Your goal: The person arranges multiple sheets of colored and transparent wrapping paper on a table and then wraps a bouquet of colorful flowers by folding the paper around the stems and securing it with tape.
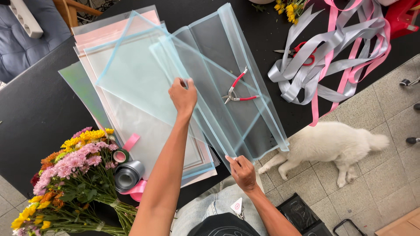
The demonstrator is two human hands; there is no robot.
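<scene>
Nearest the camera: light jeans (pixel 205 209) and a dark garment (pixel 223 225) are seen at the bottom edge, belonging to the person at work.

Right hand (pixel 242 171): pinched shut on the near corner of a translucent blue-edged wrapping sheet (pixel 218 57), at the table's near edge.

Left hand (pixel 183 95): reached further out, closed on the edge of the same sheet near its middle. The hands are held well apart, one at the near corner and one at mid-sheet.

Wrapping sheet: partly lifted or folded between the two hands, lying over a fanned stack of pale pink, white and mint sheets (pixel 109 39) on the black table (pixel 35 113).

Step in hand, as judged: one sheet is being separated from, or squared over, the stack. The next move would call for both pinches to be kept even so that the thin film is neither creased nor dragged against the pliers.

Items beside the stack, near to far:
- Mixed bouquet (pixel 74 175) of pink, yellow and orange flowers, at the near left.
- Grey ribbon roll (pixel 127 175) with a smaller tape roll (pixel 120 155) and pink ribbon, just beside the bouquet.
- Red-handled pliers (pixel 238 89), resting on the sheet beyond the left hand.
- Red-handled scissors (pixel 299 52), among loose grey and pink ribbons (pixel 337 48) at the far right.
- Yellow flowers (pixel 291 8), at the far edge.

Off the table: a white dog (pixel 332 146) is lying on the tiled floor (pixel 385 183), to the right.
</scene>
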